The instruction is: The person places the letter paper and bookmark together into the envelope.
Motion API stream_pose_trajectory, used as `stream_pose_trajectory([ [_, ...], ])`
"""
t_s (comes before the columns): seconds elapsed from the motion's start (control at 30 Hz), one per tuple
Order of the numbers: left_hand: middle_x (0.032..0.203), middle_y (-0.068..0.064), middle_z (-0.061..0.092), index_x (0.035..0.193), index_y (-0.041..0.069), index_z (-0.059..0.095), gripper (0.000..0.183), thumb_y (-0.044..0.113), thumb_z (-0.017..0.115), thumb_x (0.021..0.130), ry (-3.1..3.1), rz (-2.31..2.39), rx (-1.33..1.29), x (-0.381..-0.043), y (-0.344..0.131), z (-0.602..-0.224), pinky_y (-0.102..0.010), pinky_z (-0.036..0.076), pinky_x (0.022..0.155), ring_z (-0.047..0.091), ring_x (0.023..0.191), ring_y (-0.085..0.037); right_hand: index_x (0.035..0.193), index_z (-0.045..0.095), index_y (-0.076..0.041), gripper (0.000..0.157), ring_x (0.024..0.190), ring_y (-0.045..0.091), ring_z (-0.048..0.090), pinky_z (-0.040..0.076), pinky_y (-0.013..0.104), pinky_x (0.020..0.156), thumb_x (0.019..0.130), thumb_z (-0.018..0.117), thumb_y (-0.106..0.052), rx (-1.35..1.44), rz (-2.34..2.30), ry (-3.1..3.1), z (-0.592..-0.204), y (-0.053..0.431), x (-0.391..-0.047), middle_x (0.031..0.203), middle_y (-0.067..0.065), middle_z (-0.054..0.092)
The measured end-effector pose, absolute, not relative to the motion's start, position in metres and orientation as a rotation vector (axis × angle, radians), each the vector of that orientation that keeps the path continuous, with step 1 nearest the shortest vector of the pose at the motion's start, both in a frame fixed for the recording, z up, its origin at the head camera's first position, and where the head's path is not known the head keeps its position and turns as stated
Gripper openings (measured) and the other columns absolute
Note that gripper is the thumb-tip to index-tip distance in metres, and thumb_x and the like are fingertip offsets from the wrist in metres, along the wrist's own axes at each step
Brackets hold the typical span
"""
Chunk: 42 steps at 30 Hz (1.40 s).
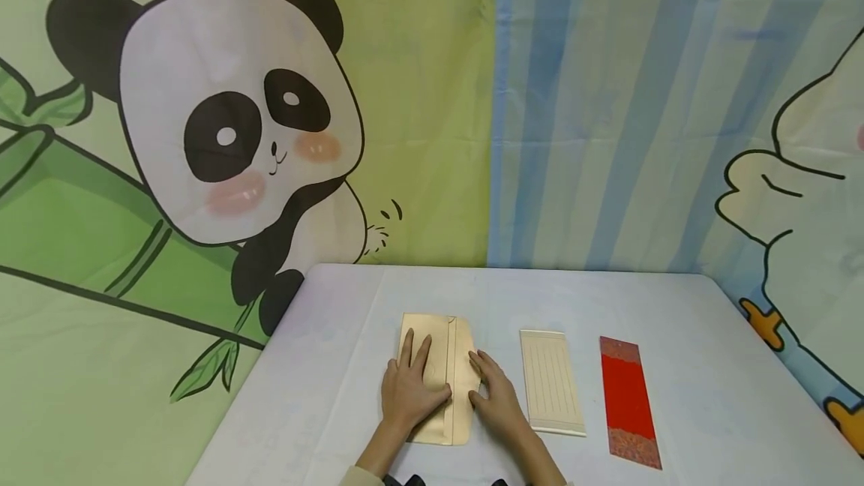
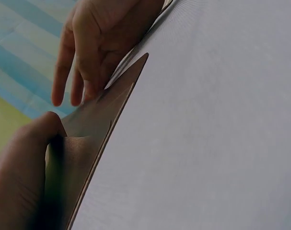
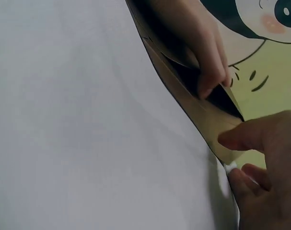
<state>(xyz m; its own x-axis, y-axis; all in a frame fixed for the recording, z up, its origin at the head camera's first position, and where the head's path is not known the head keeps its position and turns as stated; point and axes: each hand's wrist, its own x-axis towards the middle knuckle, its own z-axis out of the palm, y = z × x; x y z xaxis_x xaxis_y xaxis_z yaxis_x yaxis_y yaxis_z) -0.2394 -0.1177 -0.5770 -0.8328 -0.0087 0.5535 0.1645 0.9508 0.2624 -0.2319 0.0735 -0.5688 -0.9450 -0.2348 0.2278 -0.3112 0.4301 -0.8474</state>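
A tan paper envelope [image 1: 439, 328] lies on the white table, with a long fold line running down its right part. My left hand [image 1: 408, 392] rests on its left side, fingers spread and straight, thumb pointing towards the fold. At the envelope's right edge is my right hand [image 1: 498, 400], its thumb and fingertips touching the narrow flap [image 1: 463, 373]. In the right wrist view, the thumb [image 3: 236, 136] of that hand lies against the tan paper [image 3: 210, 120], with the fingers apart from it. The left wrist view shows the envelope [image 2: 107, 110] edge-on between both hands.
Right of the hands lies a cream lined sheet [image 1: 553, 381] with a rolled lower edge. Further right is a red strip [image 1: 628, 396] with patterned ends. Behind the white table [image 1: 351, 366] hangs a cartoon panda curtain [image 1: 432, 96].
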Motion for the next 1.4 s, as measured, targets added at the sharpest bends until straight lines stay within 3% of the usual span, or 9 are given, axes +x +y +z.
stream_pose_trajectory([
  [0.27, 0.151, -0.005, 0.024, 0.140, 0.028, 0.042, 0.092, 0.058, 0.065, 0.056, -2.599, -0.432, -0.093, -0.240, -0.119, -0.578, -0.026, 0.028, 0.053, 0.032, 0.061, -0.016, 0.119, 0.060, -0.002, 0.050, 0.120, 0.038, 0.041, 0.032, 0.053, 0.097, 0.071, 0.067, 0.006, 0.249, 1.112, -2.334, -0.563, 0.130, -0.235, 0.128, 0.021, 0.050],
  [0.5, 0.150, -0.005, 0.024, 0.140, 0.028, 0.041, 0.092, 0.058, 0.064, 0.056, -2.609, -0.437, -0.090, -0.239, -0.118, -0.577, -0.026, 0.029, 0.054, 0.034, 0.062, -0.017, 0.134, 0.045, 0.001, 0.069, 0.126, 0.050, 0.028, 0.016, 0.062, 0.101, 0.075, 0.074, -0.020, -0.061, 0.850, -2.595, -0.568, 0.176, -0.236, 0.133, 0.035, 0.037],
  [0.73, 0.149, -0.007, 0.027, 0.139, 0.025, 0.043, 0.092, 0.056, 0.066, 0.056, -2.573, -0.429, -0.103, -0.239, -0.120, -0.577, -0.026, 0.028, 0.053, 0.032, 0.060, -0.017, 0.134, 0.047, -0.004, 0.063, 0.127, 0.045, 0.031, 0.010, 0.064, 0.100, 0.079, 0.072, -0.019, 0.042, 0.863, -2.609, -0.574, 0.179, -0.235, 0.135, 0.029, 0.039],
  [0.9, 0.149, -0.006, 0.027, 0.139, 0.025, 0.043, 0.092, 0.056, 0.065, 0.056, -2.585, -0.438, -0.106, -0.240, -0.118, -0.577, -0.027, 0.029, 0.054, 0.033, 0.061, -0.017, 0.128, 0.054, -0.004, 0.060, 0.122, 0.044, 0.039, 0.016, 0.063, 0.099, 0.073, 0.076, -0.015, 0.050, 0.886, -2.519, -0.576, 0.182, -0.236, 0.132, 0.028, 0.043],
  [1.07, 0.150, -0.005, 0.024, 0.140, 0.028, 0.041, 0.091, 0.058, 0.063, 0.058, -2.614, -0.437, -0.089, -0.243, -0.117, -0.576, -0.027, 0.030, 0.056, 0.033, 0.062, -0.018, 0.121, 0.061, -0.007, 0.056, 0.108, 0.045, 0.051, 0.036, 0.059, 0.088, 0.068, 0.079, -0.006, 0.072, 0.992, -2.379, -0.577, 0.182, -0.241, 0.131, 0.026, 0.047],
  [1.13, 0.151, -0.004, 0.023, 0.141, 0.028, 0.041, 0.091, 0.058, 0.063, 0.058, -2.624, -0.432, -0.081, -0.243, -0.117, -0.576, -0.028, 0.030, 0.056, 0.033, 0.062, -0.018, 0.120, 0.063, -0.008, 0.053, 0.105, 0.043, 0.053, 0.043, 0.055, 0.083, 0.069, 0.078, -0.002, 0.056, 1.067, -2.338, -0.576, 0.182, -0.242, 0.128, 0.024, 0.050],
  [1.23, 0.151, -0.004, 0.022, 0.141, 0.028, 0.040, 0.091, 0.058, 0.063, 0.058, -2.637, -0.440, -0.078, -0.242, -0.117, -0.575, -0.028, 0.030, 0.056, 0.033, 0.063, -0.018, 0.117, 0.065, -0.011, 0.045, 0.081, 0.032, 0.057, 0.050, 0.035, 0.064, 0.073, 0.073, -0.001, -0.018, 1.220, -2.321, -0.572, 0.183, -0.240, 0.098, 0.022, 0.060],
  [1.33, 0.151, -0.004, 0.022, 0.141, 0.028, 0.040, 0.091, 0.058, 0.064, 0.058, -2.641, -0.448, -0.080, -0.241, -0.117, -0.576, -0.028, 0.030, 0.056, 0.034, 0.063, -0.018, 0.115, 0.066, -0.015, 0.036, 0.087, 0.025, 0.057, 0.042, 0.014, 0.062, 0.080, 0.068, -0.005, -0.088, 1.397, -2.346, -0.568, 0.184, -0.237, 0.094, 0.015, 0.063],
  [1.4, 0.151, -0.004, 0.023, 0.140, 0.028, 0.041, 0.091, 0.058, 0.064, 0.057, -2.636, -0.449, -0.082, -0.240, -0.117, -0.576, -0.028, 0.031, 0.056, 0.034, 0.062, -0.018, 0.116, 0.066, -0.015, 0.033, 0.102, 0.023, 0.056, 0.038, 0.007, 0.070, 0.084, 0.065, -0.008, -0.109, 1.540, -2.366, -0.566, 0.185, -0.236, 0.106, 0.013, 0.064],
])
